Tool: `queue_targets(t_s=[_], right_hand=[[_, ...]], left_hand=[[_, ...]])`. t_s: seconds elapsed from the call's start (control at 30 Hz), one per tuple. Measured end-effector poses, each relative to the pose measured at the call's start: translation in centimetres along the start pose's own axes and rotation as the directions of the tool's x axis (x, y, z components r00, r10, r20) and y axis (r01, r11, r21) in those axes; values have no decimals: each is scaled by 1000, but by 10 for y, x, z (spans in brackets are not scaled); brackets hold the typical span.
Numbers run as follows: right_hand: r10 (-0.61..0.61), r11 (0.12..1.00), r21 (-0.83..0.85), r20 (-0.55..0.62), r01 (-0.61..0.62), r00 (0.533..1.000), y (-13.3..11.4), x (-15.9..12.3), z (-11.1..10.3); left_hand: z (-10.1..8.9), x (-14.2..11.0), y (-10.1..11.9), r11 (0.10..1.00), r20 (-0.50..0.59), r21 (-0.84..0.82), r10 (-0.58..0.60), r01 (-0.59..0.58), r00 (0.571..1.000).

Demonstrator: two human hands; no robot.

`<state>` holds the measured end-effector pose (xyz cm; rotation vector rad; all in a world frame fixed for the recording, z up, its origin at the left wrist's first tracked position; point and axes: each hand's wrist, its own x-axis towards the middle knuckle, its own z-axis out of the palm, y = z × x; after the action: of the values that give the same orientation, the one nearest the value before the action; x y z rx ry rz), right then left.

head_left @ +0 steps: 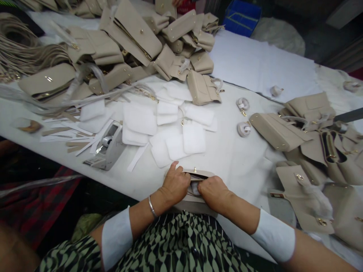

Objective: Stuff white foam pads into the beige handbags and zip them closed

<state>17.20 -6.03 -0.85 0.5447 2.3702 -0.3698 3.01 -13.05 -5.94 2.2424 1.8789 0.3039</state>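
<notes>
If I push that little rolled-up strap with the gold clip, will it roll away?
It might roll a little, because the rolled-up strap looks round, but it seems to lie flat on the table, so it may just slide. The gold clip probably makes that end heavier. If you lift it, it will probably flop open, since it looks soft.

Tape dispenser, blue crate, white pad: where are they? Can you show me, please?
Tape dispenser (115,151), head view, on its pale body.
Blue plastic crate (241,17), head view, on its side wall.
White pad (194,139), head view, on the middle of its top face.
</notes>
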Motion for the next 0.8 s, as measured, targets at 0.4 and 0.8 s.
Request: queue_targets(t_s=[0.4,0.8], right_hand=[[-86,991,32,-602,131,794,42,-39,65],[27,996,-59,-453,-60,891,17,-29,40]], left_hand=[[8,3,-19,984,-27,-165,61,-64,998],[10,6,-18,988,-57,-144,52,-60,997]])
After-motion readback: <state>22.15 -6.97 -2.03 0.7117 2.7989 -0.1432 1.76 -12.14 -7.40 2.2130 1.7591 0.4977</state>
